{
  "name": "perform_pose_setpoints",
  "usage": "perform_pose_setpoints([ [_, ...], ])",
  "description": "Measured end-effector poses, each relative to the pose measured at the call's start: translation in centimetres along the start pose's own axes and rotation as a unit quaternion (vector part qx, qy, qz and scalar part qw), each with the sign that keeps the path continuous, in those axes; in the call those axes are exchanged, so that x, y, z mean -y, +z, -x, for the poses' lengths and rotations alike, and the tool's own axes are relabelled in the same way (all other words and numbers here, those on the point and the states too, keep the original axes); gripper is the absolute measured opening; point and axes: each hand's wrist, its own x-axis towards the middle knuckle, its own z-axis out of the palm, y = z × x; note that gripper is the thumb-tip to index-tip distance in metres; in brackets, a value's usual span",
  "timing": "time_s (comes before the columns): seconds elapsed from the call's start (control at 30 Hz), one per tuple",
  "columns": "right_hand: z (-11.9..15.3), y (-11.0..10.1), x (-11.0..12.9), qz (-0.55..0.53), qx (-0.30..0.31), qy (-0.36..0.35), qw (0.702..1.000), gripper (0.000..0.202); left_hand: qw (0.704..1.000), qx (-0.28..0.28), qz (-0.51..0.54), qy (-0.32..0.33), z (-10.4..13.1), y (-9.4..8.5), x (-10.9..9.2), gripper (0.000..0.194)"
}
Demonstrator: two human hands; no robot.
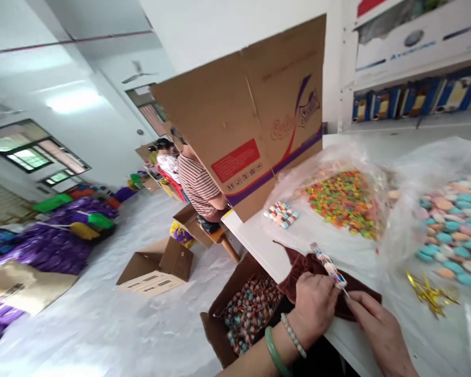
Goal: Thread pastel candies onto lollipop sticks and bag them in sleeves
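My left hand (316, 306), with a green bangle and a beaded bracelet on its wrist, is closed around a clear-wrapped candy stick (329, 266) with pastel pieces inside. At the stick's lower end, my right hand (380, 327) pinches the thin white stem between thumb and finger. Under both hands lies a dark brown cloth (296, 264) on the white table (361, 348). Gold twist ties (432, 293) are scattered right of my right hand. Pastel candies (459, 225) fill a clear bag farther right.
Small bright candies (343, 201) lie in an open plastic bag behind the cloth, beside a little group of pastel candies (281, 214). A tall cardboard panel (247, 120) stands at the table's far end. Below its left edge, a carton (210, 324) holds many wrapped candy sticks. Co-workers sit beyond.
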Motion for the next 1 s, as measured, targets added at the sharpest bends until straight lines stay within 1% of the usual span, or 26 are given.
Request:
perform_pose_setpoints([
  [0.1,-0.4,0.1,-0.9,0.016,0.018,0.009,1.000,0.035,0.999,0.028,0.019,-0.038,0.4,-0.4,0.1,0.037],
  [0.17,-0.3,0.1,-1.1,0.021,0.023,0.003,1.000,0.034,0.996,0.032,0.052,-0.060,0.8,-0.8,-0.2,0.037],
  [0.3,-0.4,0.1,-1.5,0.047,0.019,-0.037,0.998,0.032,0.986,0.003,0.130,-0.105,1.1,-0.8,-0.7,0.031],
  [0.37,-0.6,0.1,-1.6,0.076,0.006,-0.051,0.996,0.031,0.972,-0.011,0.188,-0.142,0.7,-0.6,-0.7,0.028],
  [0.4,-0.6,0.1,-1.5,0.101,-0.008,-0.058,0.993,0.031,0.957,-0.019,0.233,-0.170,0.5,-0.5,-0.7,0.027],
  [0.43,-0.3,0.1,-1.3,0.134,-0.030,-0.069,0.988,0.032,0.934,-0.027,0.291,-0.205,0.3,-0.6,-0.8,0.028],
  [0.47,0.1,0.1,-1.0,0.174,-0.059,-0.086,0.979,0.032,0.900,-0.030,0.361,-0.242,0.1,-0.7,-0.9,0.030],
  [0.5,0.7,0.2,-0.5,0.218,-0.089,-0.107,0.966,0.033,0.855,-0.029,0.436,-0.280,-0.1,-1.0,-1.1,0.034],
  [0.53,1.4,0.3,0.1,0.262,-0.123,-0.142,0.947,0.035,0.796,-0.014,0.520,-0.310,-0.3,-1.4,-1.3,0.038],
  [0.57,2.1,0.5,0.6,0.297,-0.147,-0.179,0.926,0.036,0.738,0.012,0.590,-0.327,-0.5,-1.7,-1.4,0.040],
  [0.6,2.6,0.7,1.2,0.323,-0.155,-0.208,0.910,0.036,0.689,0.038,0.642,-0.332,-0.8,-2.1,-1.4,0.039],
  [0.67,3.1,1.1,1.9,0.355,-0.141,-0.243,0.892,0.032,0.611,0.068,0.708,-0.348,-1.6,-2.4,-1.1,0.039],
  [0.7,3.2,1.3,2.0,0.360,-0.139,-0.249,0.888,0.030,0.585,0.073,0.727,-0.353,-1.9,-2.4,-0.9,0.038],
  [0.73,3.1,1.4,2.0,0.359,-0.133,-0.244,0.891,0.028,0.569,0.074,0.735,-0.362,-2.2,-2.2,-0.7,0.038],
  [0.77,3.1,1.4,1.9,0.351,-0.130,-0.233,0.898,0.027,0.559,0.078,0.739,-0.368,-2.4,-2.0,-0.7,0.036],
  [0.8,3.1,1.3,1.8,0.333,-0.125,-0.216,0.909,0.026,0.556,0.078,0.740,-0.371,-2.5,-1.8,-0.8,0.035],
  [0.9,3.0,1.3,1.6,0.232,-0.100,-0.156,0.955,0.022,0.567,0.063,0.738,-0.360,-2.1,-0.7,-1.5,0.033],
  [0.93,2.9,1.3,1.5,0.194,-0.092,-0.141,0.966,0.021,0.573,0.051,0.738,-0.353,-1.9,-0.2,-1.8,0.033],
  [1.0,2.6,1.6,1.6,0.133,-0.089,-0.122,0.980,0.020,0.581,0.029,0.737,-0.343,-1.4,0.8,-2.3,0.034],
])
